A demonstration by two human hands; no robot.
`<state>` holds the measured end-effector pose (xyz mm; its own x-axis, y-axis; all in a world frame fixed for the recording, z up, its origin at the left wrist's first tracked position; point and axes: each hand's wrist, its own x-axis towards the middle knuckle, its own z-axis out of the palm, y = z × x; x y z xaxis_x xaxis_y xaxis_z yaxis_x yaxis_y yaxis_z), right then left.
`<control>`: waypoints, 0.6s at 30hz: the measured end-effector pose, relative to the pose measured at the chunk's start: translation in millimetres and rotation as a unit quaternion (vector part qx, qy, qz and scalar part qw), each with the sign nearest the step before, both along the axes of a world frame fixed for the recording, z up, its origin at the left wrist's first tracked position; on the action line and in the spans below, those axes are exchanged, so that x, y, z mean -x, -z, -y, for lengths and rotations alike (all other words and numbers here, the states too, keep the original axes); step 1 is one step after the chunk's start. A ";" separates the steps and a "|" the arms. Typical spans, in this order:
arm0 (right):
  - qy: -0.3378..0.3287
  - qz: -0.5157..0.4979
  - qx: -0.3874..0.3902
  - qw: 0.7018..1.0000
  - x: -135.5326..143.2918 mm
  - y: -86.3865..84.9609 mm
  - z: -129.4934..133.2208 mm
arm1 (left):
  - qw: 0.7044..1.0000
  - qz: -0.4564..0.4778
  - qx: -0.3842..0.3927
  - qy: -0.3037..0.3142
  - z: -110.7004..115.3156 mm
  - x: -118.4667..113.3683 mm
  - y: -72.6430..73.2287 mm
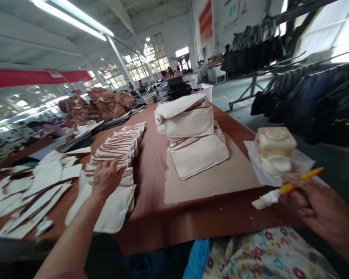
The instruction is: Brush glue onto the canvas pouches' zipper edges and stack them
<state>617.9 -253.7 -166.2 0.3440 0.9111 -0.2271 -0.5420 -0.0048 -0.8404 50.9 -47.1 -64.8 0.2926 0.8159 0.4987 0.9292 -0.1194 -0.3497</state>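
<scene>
My left hand rests on a long row of overlapping cream fabric pieces with brown edges. Its fingers are bent and the thumb stands apart; the fingertips touch the row, and no piece is lifted. My right hand is closed around the yellow handle of a paintbrush. The brush's pale, caked bristles point left over the table's front edge. Beyond it stands a crusted whitish tub on a white sheet. Between my hands, a pile of stitched cream panels lies on a cardboard sheet.
Loose cream strips and pieces spread over the left of the brown table. Farther back are a heap of brown material and a dark stack. Racks of dark hanging items stand at the right.
</scene>
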 end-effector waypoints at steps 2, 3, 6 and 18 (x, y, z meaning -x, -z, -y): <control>0.016 -0.014 -0.004 1.000 6.3 -10.1 -3.1 | 0.999 0.036 0.011 0.039 -24.0 -45.8 18.5; 0.022 -0.022 -0.012 0.999 7.5 -13.1 -5.0 | 0.995 0.057 0.046 0.070 -34.2 -78.6 27.5; 0.029 -0.048 -0.035 0.998 5.9 -16.5 -7.6 | 0.970 0.113 0.166 0.137 -61.7 -190.3 51.5; 0.085 -0.061 -0.033 0.994 -46.4 6.9 27.6 | 0.954 0.140 0.263 0.020 -146.8 -375.7 97.2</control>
